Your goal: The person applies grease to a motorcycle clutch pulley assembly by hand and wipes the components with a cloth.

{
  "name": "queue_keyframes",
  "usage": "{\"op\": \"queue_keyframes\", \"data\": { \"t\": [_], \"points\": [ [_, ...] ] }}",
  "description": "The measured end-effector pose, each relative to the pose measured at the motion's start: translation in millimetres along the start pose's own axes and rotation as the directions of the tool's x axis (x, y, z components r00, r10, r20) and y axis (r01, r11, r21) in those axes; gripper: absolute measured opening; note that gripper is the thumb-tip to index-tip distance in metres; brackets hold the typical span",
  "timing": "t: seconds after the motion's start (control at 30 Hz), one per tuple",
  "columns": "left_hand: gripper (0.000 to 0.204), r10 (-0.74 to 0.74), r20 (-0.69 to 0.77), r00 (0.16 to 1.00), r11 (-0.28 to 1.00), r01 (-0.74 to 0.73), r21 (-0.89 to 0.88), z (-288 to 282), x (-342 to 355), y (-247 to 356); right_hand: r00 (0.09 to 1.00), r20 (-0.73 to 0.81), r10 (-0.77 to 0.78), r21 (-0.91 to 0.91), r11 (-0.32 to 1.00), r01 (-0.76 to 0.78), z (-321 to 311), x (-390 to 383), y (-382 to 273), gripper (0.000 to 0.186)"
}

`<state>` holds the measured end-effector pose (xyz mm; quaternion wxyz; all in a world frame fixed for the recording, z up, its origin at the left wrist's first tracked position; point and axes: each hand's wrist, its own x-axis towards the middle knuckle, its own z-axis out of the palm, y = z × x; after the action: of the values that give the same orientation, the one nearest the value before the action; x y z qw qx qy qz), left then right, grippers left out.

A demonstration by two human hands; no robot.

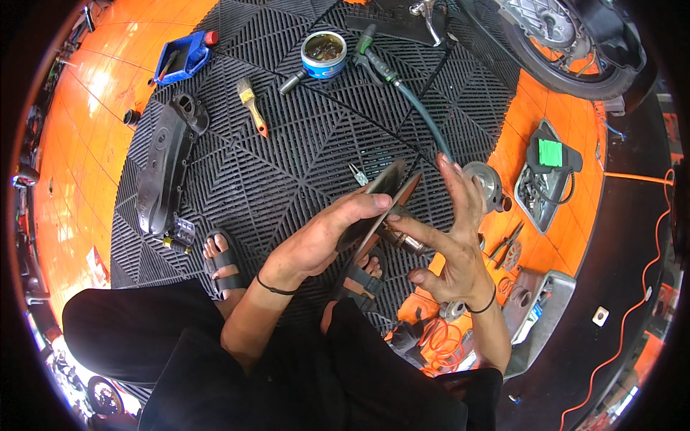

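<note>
My left hand [316,237] grips a scooter pulley [392,178] with two thin metal discs, its thumb lying over the near disc's edge. A stubby metal hub [407,241] sticks out from the pulley toward the right. Beside that hub, my right hand [460,248] has its fingers spread, with a fingertip at or very near the disc; contact is hard to make out. Both hands look smudged with dark grease. Past the pulley, on the black mat, lies a small metal-tipped tool [358,174], partly visible.
On the slatted mat [287,172] are a paintbrush [251,108], an open grease tub [325,54], an air blow gun [377,61] with hose, a blue cut-open container [183,57] and a long black cover [164,169]. Rightward are a tool tray [539,205], grey bin [553,309] and wheel [568,72].
</note>
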<state>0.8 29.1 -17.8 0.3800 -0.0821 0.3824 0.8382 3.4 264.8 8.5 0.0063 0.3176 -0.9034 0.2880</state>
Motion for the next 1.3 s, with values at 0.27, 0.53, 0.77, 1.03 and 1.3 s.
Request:
{"op": "queue_keyframes", "data": {
  "t": [0.27, 0.53, 0.77, 1.03, 1.3],
  "points": [
    [0.072, -0.072, 0.007, 0.997, 0.995, 0.071, 0.072, 3.3, -0.7, 2.3, 0.976, 0.108, -0.189, -0.396, 0.892, 0.216, -17.8, -2.6, 0.1, 0.067],
    [0.073, -0.023, 0.082, 0.996, 0.995, 0.015, 0.102, 12.6, 1.5, 0.3, 0.939, 0.141, -0.315, -0.488, 0.803, 0.343, -27.4, -7.4, -0.9, 0.063],
    [0.075, -0.045, 0.077, 0.996, 0.998, 0.041, 0.051, 3.9, 1.6, -2.4, 0.949, 0.304, -0.08, -0.42, 0.883, 0.21, -36.6, -2.5, 5.8, 0.072],
    [0.076, 0.115, -0.109, 0.987, 0.971, -0.088, 0.223, 9.3, 5.6, 1.0, 0.981, 0.091, 0.169, 0.289, 0.939, -0.189, -4.3, -10.8, -14.6, 0.091],
    [0.06, 0.066, -0.203, 0.977, 0.987, -0.033, 0.157, 17.1, 6.8, -0.3, 0.986, 0.024, 0.164, -0.022, 0.986, -0.163, 20.2, -8.8, -24.6, 0.087]
  ]
}}
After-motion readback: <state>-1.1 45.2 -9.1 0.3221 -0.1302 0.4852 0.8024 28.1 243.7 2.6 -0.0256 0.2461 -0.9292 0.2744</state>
